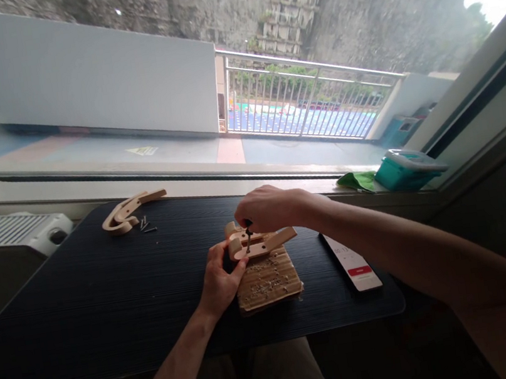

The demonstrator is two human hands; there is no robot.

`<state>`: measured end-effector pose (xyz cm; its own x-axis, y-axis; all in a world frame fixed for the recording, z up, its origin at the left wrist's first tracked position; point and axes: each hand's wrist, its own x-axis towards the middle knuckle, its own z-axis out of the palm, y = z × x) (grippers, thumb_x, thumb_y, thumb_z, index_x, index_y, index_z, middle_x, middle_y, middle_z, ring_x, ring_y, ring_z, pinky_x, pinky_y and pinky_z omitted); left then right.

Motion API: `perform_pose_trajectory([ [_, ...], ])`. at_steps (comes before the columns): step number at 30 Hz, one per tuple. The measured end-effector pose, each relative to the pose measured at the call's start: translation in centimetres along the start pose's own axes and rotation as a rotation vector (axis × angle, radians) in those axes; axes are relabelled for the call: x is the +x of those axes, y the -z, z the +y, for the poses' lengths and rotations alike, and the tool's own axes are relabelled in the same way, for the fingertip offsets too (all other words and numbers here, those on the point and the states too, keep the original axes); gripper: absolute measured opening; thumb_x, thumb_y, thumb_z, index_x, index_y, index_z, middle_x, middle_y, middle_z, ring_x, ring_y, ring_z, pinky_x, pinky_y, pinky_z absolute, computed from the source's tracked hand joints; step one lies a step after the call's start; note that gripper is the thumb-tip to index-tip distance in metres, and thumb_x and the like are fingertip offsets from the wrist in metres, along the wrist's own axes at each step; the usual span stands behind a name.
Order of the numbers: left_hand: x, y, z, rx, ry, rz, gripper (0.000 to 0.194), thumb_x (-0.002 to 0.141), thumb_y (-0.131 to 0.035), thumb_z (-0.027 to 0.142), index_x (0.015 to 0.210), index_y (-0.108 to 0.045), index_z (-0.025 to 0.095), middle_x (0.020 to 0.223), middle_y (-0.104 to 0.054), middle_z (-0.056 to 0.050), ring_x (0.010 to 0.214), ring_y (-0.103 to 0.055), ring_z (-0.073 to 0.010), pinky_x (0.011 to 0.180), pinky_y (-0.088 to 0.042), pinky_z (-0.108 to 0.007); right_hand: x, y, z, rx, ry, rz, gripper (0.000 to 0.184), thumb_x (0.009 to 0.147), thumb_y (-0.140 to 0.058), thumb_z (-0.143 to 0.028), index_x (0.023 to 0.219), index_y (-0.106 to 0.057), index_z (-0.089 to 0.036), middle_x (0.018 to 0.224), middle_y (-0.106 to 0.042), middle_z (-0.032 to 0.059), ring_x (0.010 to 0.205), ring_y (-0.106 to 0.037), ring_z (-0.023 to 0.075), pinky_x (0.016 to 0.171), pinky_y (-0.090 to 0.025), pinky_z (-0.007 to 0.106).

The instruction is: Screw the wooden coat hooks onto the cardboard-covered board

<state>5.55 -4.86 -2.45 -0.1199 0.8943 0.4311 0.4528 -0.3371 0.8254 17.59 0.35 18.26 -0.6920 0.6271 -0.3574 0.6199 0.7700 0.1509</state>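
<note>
My right hand [263,209] is closed round the dark handle of a screwdriver [248,236], held upright with its tip down at a hole in a pale wooden hook [256,250]. The hook lies on a block of corrugated cardboard [267,282] pitted with small holes and scraps. A second wooden piece lies just behind it, partly hidden by my right hand. My left hand [221,276] grips the hook's curved left end, thumb on the near side. Whether a screw sits under the screwdriver tip is too small to tell.
More curved wooden hooks [126,211] lie at the table's far left, beside several loose screws [144,223]. A phone [354,263] lies right of the cardboard. On the sill stand a teal box [405,170] and a green cloth [357,181]. A white radiator [12,232] is left of the dark table [86,316].
</note>
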Motion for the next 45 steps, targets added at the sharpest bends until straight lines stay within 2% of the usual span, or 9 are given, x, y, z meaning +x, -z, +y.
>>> perform_pose_trajectory([
  [9, 0.0, -0.1, -0.2, 0.02, 0.017, -0.001, 0.038, 0.074, -0.065, 0.031, 0.109, -0.054, 0.02, 0.104, -0.06, -0.006, 0.099, -0.058, -0.0212, 0.092, -0.047, -0.039, -0.4, -0.9, 0.1, 0.026, -0.04, 0.029, 0.023, 0.08, -0.05, -0.024, 0.09, -0.069, -0.014, 0.088, -0.069, 0.0089, 0.076, -0.058, 0.0174, 0.057, -0.033, 0.028],
  [13, 0.0, -0.1, -0.1, 0.026, 0.018, 0.012, 0.038, 0.073, -0.066, 0.03, 0.108, -0.054, 0.021, 0.103, -0.06, -0.005, 0.097, -0.059, -0.0213, 0.09, -0.048, -0.038, -0.8, -0.8, 0.2, 0.041, -0.072, -0.004, 0.025, 0.08, -0.053, -0.027, 0.096, -0.069, -0.017, 0.093, -0.069, 0.0081, 0.079, -0.059, 0.0185, 0.059, -0.035, 0.028],
  [19, 0.0, 0.0, 0.1, 0.01, 0.017, 0.011, 0.038, 0.073, -0.065, 0.031, 0.108, -0.055, 0.021, 0.103, -0.061, -0.005, 0.097, -0.06, -0.0212, 0.09, -0.049, -0.038, -1.1, -0.1, -0.8, -0.075, -0.033, 0.014, 0.027, 0.078, -0.052, -0.01, 0.099, -0.067, -0.018, 0.104, -0.065, 0.0079, 0.087, -0.059, 0.0179, 0.06, -0.037, 0.026],
  [23, 0.0, 0.0, 0.0, 0.007, 0.007, 0.012, 0.037, 0.073, -0.065, 0.03, 0.108, -0.054, 0.022, 0.103, -0.061, -0.005, 0.097, -0.06, -0.021, 0.091, -0.048, -0.038, -0.9, 0.2, -1.2, -0.066, 0.001, -0.012, 0.026, 0.078, -0.053, -0.01, 0.099, -0.067, -0.015, 0.108, -0.064, 0.0094, 0.089, -0.06, 0.0182, 0.06, -0.037, 0.025],
  [29, 0.0, -0.1, -0.2, 0.009, 0.007, 0.006, 0.038, 0.074, -0.065, 0.031, 0.108, -0.054, 0.021, 0.103, -0.061, -0.005, 0.098, -0.059, -0.0212, 0.091, -0.048, -0.038, -0.2, -0.3, -0.5, -0.036, -0.005, -0.034, 0.022, 0.077, -0.055, -0.014, 0.094, -0.068, -0.014, 0.094, -0.069, 0.0094, 0.084, -0.06, 0.0179, 0.062, -0.038, 0.026],
  [32, 0.0, -0.1, -0.2, 0.011, 0.003, 0.006, 0.037, 0.074, -0.065, 0.031, 0.108, -0.055, 0.021, 0.103, -0.061, -0.005, 0.097, -0.059, -0.0211, 0.09, -0.049, -0.038, 0.0, -0.5, -0.1, -0.025, -0.012, -0.043, 0.02, 0.078, -0.056, -0.022, 0.091, -0.069, -0.015, 0.085, -0.069, 0.0088, 0.077, -0.06, 0.0179, 0.059, -0.037, 0.027],
  [36, 0.0, -0.1, -0.1, 0.012, -0.005, 0.018, 0.036, 0.073, -0.065, 0.03, 0.106, -0.055, 0.022, 0.102, -0.061, -0.005, 0.096, -0.059, -0.0209, 0.09, -0.049, -0.038, -0.1, -0.4, -0.2, -0.031, -0.053, -0.063, 0.026, 0.078, -0.058, -0.031, 0.095, -0.069, -0.015, 0.085, -0.069, 0.0099, 0.078, -0.061, 0.0194, 0.058, -0.037, 0.027],
  [42, 0.0, -0.1, -0.1, -0.001, 0.003, 0.018, 0.036, 0.073, -0.065, 0.03, 0.107, -0.055, 0.022, 0.102, -0.061, -0.004, 0.097, -0.06, -0.0212, 0.09, -0.049, -0.038, -0.2, -0.2, -1.2, -0.099, -0.027, -0.003, 0.022, 0.076, -0.056, -0.014, 0.094, -0.069, -0.016, 0.092, -0.069, 0.0093, 0.081, -0.061, 0.0191, 0.06, -0.039, 0.027],
  [45, 0.0, -0.1, -0.1, -0.006, 0.009, 0.01, 0.037, 0.073, -0.066, 0.031, 0.107, -0.055, 0.022, 0.101, -0.061, -0.004, 0.096, -0.06, -0.0214, 0.09, -0.049, -0.038, -0.1, -0.3, -1.3, -0.095, 0.003, 0.023, 0.02, 0.076, -0.056, -0.013, 0.091, -0.069, -0.015, 0.091, -0.069, 0.0091, 0.081, -0.061, 0.0192, 0.06, -0.038, 0.026],
])
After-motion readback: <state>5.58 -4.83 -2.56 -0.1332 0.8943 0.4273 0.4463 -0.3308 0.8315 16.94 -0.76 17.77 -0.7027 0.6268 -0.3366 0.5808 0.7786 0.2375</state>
